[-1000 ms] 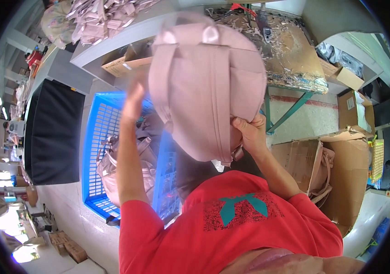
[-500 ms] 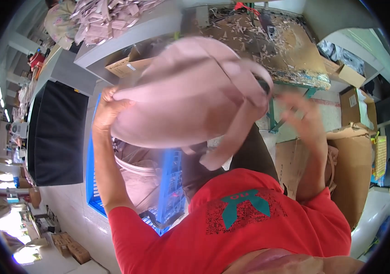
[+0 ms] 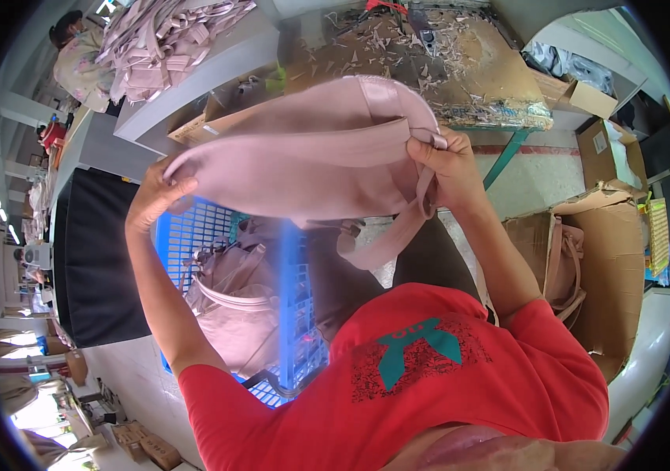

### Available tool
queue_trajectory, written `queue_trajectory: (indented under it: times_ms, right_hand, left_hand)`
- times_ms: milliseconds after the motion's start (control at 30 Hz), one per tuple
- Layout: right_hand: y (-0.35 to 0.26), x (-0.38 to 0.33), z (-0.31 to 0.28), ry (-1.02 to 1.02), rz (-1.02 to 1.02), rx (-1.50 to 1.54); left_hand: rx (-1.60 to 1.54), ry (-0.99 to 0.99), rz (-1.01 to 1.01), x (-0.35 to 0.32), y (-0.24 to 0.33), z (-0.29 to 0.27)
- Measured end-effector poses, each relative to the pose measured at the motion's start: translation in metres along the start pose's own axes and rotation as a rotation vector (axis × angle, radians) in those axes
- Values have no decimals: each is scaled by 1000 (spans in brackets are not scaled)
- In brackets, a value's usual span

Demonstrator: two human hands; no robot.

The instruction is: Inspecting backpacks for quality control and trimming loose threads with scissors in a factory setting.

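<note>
A dusty-pink bag (image 3: 296, 173) is stretched on its side at twelve o'clock, held in the air in front of a person in a red shirt (image 3: 476, 377). The left hand (image 3: 161, 195), at ten o'clock, is clamped on the bag's rounded left end, thumb over the edge. The right hand (image 3: 446, 165), at two o'clock, is closed around a strap at the other end, and a loose length of strap (image 3: 390, 243) hangs below it.

Half a second ago the right hand was open and off the bag; now it has a grip. The bag, upright a second ago, lies crosswise between both hands, so the work seems to have gone from turning it to a steadier two-handed hold.

At eight o'clock stands a blue crate (image 3: 286, 298) with more pink bags (image 3: 233, 314) inside. At four o'clock an open cardboard box (image 3: 610, 290) holds another pink bag (image 3: 563, 259). At one o'clock is a counter (image 3: 500, 78) strewn with scraps.

As for writing, the shirt front has a teal emblem with small lettering above a block of dense black print, too fine to read. A carton (image 3: 618, 169) at two o'clock bears a white label (image 3: 600, 142), also illegible.
</note>
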State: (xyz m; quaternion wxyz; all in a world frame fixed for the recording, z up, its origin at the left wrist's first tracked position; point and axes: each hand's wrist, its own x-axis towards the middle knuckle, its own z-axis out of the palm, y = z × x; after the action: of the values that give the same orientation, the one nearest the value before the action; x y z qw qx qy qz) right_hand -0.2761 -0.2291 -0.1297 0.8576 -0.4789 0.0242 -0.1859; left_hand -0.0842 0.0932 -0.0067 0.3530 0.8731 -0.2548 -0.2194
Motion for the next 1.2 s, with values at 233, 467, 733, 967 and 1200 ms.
queue_trajectory:
  times_ms: [233,467,733,967,1200]
  right_hand:
    - [3,13,3,121,29,231]
    - [27,34,-5,247,36,341]
    - [20,44,5,281,26,437]
    - [25,47,9,308,12,449]
    - [35,47,3,350,-41,441]
  left_hand:
    - [-587,387,200,44,-68,52]
    - [-439,734,422,101,-13,13]
    - [-402,683,476,126,24,2]
    - [-380,693,484,135,33,-6]
    - [-385,678,537,146,40,-6]
